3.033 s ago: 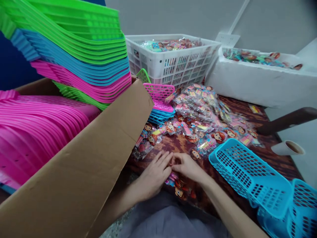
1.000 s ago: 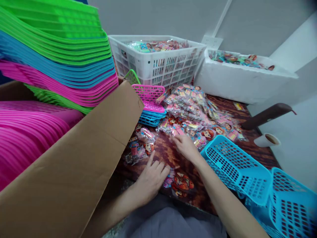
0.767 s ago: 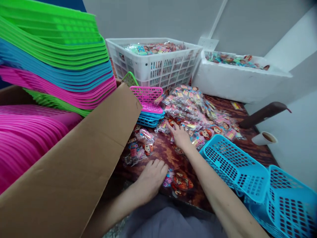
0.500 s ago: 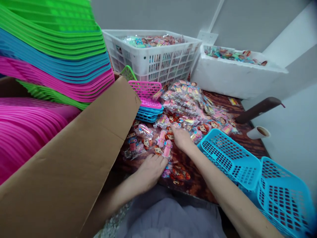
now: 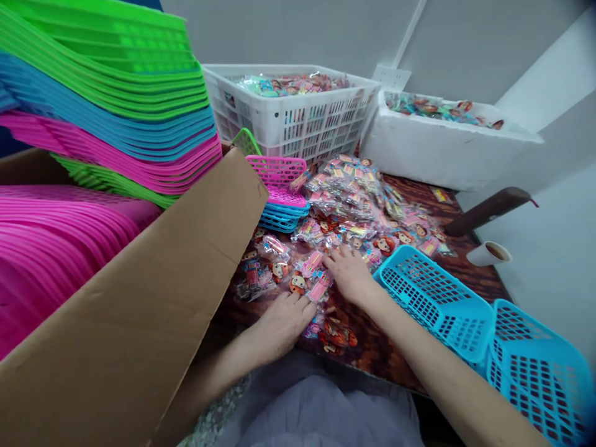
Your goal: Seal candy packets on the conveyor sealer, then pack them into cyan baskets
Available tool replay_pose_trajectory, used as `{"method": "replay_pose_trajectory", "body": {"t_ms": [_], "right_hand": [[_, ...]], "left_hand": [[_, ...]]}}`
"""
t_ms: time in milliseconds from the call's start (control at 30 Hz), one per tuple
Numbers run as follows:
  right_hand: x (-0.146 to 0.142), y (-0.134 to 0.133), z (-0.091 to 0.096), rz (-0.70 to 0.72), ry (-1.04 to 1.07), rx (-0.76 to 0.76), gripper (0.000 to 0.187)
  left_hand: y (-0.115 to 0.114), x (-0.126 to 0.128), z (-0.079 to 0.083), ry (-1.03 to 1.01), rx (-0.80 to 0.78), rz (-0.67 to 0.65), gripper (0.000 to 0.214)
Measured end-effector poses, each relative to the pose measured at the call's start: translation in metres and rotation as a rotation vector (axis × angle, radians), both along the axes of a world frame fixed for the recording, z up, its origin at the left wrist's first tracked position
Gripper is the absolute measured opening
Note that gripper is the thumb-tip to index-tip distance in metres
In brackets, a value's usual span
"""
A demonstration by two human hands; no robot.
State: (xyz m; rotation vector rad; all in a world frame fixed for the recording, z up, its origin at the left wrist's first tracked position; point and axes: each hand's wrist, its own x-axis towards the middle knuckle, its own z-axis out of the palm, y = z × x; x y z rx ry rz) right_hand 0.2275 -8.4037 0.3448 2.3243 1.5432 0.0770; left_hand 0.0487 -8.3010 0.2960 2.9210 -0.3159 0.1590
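Small clear packets (image 5: 319, 287) with pink printed cards and red-haired cartoon heads lie spread on the dark wood-patterned table. My left hand (image 5: 285, 320) rests palm down at their near side, its slightly bent fingers laid against the lowest packets. Just right of them, my right hand (image 5: 350, 274) reaches in with fingers apart, the tips touching the packets; what lies under its palm is hidden. Beyond both hands rises a heap of similar packets (image 5: 347, 186). Near my left wrist are loose orange-red cartoon pieces (image 5: 339, 332).
A cardboard box (image 5: 186, 261) with stacked green, blue and pink baskets (image 5: 153, 124) stands left. Blue baskets (image 5: 435, 298) sit right, by a paper cup (image 5: 488, 253). Behind are a white crate (image 5: 321, 112), a foam box (image 5: 433, 143) and a small pink basket (image 5: 279, 171).
My right hand has shifted slightly, from a pointing pose to fingers more spread over the packets. The pink packets near it have tilted and turned. My left hand stays nearly in place.
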Motion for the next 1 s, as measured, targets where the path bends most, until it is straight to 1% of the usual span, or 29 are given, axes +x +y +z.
{"method": "replay_pose_trajectory", "body": {"t_ms": [67, 100, 133, 233, 300, 367, 400, 433, 500, 533, 567, 600, 633, 667, 700, 733, 767, 833, 900, 933, 1000], "right_hand": [[-0.005, -0.001, -0.003, 0.155, 0.031, 0.018, 0.035], [-0.006, -0.001, -0.005, 0.186, 0.042, 0.009, 0.034], [-0.007, -0.001, -0.007, 0.177, 0.052, -0.006, 0.033], [-0.005, -0.004, -0.008, 0.044, 0.099, -0.029, 0.027], [-0.008, -0.008, -0.007, -0.028, 0.12, 0.018, 0.023], [-0.014, -0.013, -0.005, -0.052, 0.171, 0.094, 0.022], [-0.017, -0.015, -0.004, -0.035, 0.25, 0.12, 0.022], [-0.018, -0.018, -0.003, -0.003, 0.374, 0.131, 0.022], [-0.013, -0.02, -0.003, 0.042, 0.715, 0.089, 0.021], [-0.008, -0.019, -0.002, 0.014, 0.871, 0.059, 0.019], [-0.002, -0.017, -0.003, -0.063, 0.967, 0.054, 0.02], [0.005, -0.012, -0.003, -0.179, 0.979, 0.083, 0.027], [0.01, -0.005, -0.005, -0.311, 0.908, 0.149, 0.036], [0.013, 0.004, -0.007, -0.434, 0.775, 0.228, 0.043], [0.013, 0.014, -0.01, -0.523, 0.616, 0.293, 0.047], [0.011, 0.024, -0.014, -0.572, 0.47, 0.323, 0.049], [0.007, 0.034, -0.018, -0.581, 0.362, 0.316, 0.05], [-0.002, 0.048, -0.025, -0.541, 0.275, 0.269, 0.05], [-0.005, 0.052, -0.027, -0.481, 0.304, 0.279, 0.042], [-0.004, 0.05, -0.026, -0.455, 0.346, 0.316, 0.043], [0.0, 0.037, -0.022, -0.403, 0.437, 0.43, 0.062]], "left_hand": [[0.0, 0.0, 0.001, -0.005, 0.004, 0.004, 0.033], [0.001, -0.001, 0.001, -0.002, 0.005, 0.004, 0.035], [0.001, -0.002, 0.001, 0.005, 0.006, 0.003, 0.036], [0.0, -0.004, 0.002, 0.015, 0.001, 0.009, 0.04], [-0.001, -0.006, 0.003, -0.035, -0.007, 0.019, 0.039], [-0.001, -0.006, 0.004, -0.112, -0.004, 0.019, 0.034], [-0.001, -0.006, 0.005, -0.143, 0.004, 0.011, 0.032], [-0.001, -0.005, 0.005, -0.159, 0.014, -0.004, 0.032], [0.0, -0.005, 0.003, -0.158, 0.027, -0.024, 0.035], [0.0, -0.005, 0.002, -0.144, 0.028, -0.027, 0.037], [0.0, -0.005, 0.001, -0.128, 0.023, -0.025, 0.037], [0.0, -0.005, -0.001, -0.115, 0.015, -0.018, 0.037], [0.0, -0.004, -0.002, -0.109, 0.005, -0.012, 0.037], [0.0, -0.004, -0.003, -0.111, -0.002, -0.01, 0.04], [-0.001, -0.004, -0.004, -0.118, -0.002, -0.01, 0.046], [-0.001, -0.003, -0.005, -0.129, 0.004, -0.006, 0.053], [-0.002, -0.002, -0.005, -0.137, 0.012, -0.001, 0.06], [-0.003, 0.0, -0.005, -0.13, 0.023, 0.009, 0.065], [-0.004, 0.001, -0.004, -0.089, 0.021, 0.018, 0.055], [-0.004, 0.001, -0.003, -0.063, 0.019, 0.023, 0.047], [-0.005, 0.001, -0.001, -0.036, 0.014, 0.034, 0.036]]}}
